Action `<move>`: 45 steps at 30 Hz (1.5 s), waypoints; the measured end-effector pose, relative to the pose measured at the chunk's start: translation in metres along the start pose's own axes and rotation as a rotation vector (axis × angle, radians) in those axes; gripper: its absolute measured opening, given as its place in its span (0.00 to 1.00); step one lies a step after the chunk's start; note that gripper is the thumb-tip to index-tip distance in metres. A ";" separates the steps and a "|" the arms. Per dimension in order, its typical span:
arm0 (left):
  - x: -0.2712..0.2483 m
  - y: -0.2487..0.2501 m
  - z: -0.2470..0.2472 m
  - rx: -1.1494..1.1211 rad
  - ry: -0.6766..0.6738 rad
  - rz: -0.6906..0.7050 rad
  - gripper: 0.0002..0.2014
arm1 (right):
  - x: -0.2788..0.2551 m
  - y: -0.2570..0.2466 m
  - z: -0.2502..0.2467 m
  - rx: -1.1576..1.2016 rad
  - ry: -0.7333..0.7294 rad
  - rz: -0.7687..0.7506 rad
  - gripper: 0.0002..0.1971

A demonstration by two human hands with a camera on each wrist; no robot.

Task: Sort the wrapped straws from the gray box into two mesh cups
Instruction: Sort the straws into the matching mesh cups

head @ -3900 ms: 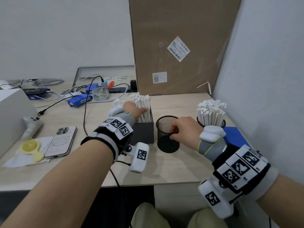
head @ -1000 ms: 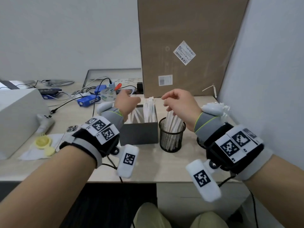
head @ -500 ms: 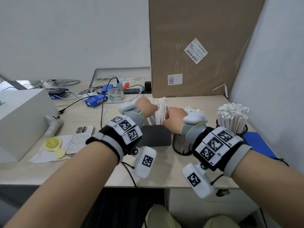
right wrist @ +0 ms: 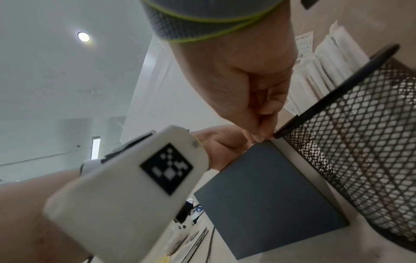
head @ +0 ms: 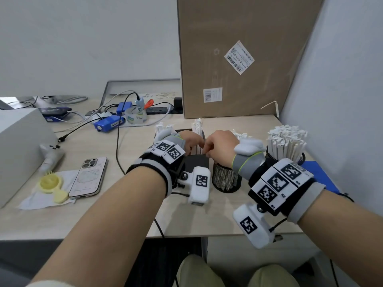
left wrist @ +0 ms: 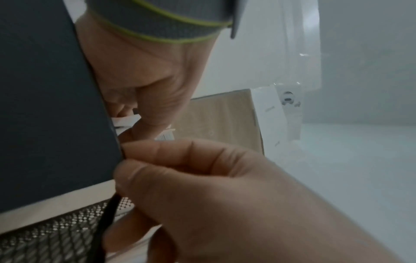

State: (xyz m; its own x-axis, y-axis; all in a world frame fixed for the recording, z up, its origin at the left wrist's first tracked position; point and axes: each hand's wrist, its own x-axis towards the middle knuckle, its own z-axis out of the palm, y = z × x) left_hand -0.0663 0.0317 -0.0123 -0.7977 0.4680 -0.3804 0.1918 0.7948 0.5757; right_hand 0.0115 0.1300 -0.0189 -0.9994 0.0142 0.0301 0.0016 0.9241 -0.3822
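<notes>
The gray box (head: 196,162) stands mid-table with wrapped straws (head: 198,129) upright in it. My left hand (head: 198,149) curls over the box's right rim; its fingertips are hidden behind the rim in the left wrist view (left wrist: 126,160). My right hand (head: 208,152) reaches in beside it and pinches a few wrapped straws (left wrist: 126,121) at the rim. The middle mesh cup (head: 226,179) sits just right of the box, partly under my right wrist, with straws (right wrist: 326,58) in it. The right mesh cup (head: 301,158) is packed with straws (head: 286,139).
A tall cardboard box (head: 238,59) stands behind, and a wall closes the right side. A phone (head: 89,177), a yellow plastic piece (head: 51,186) and a white case (head: 20,141) lie at the left, with cables and a tape roll (head: 135,117) behind. A blue pad (head: 319,175) lies under the right cup.
A second ago my right hand was above the middle cup, with straws in that cup. It has come back left and down to the gray box. My left hand has stayed at the box.
</notes>
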 end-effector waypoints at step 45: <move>-0.036 0.038 -0.038 -1.491 0.539 0.442 0.10 | -0.018 0.009 -0.025 1.585 0.119 0.422 0.24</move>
State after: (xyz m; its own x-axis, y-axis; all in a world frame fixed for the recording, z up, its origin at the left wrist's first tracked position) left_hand -0.0521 0.0306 0.0509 -0.9900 0.1101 0.0887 0.0128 -0.5552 0.8316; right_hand 0.0306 0.1475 0.0001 -0.9291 0.2447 -0.2772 0.1483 -0.4400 -0.8857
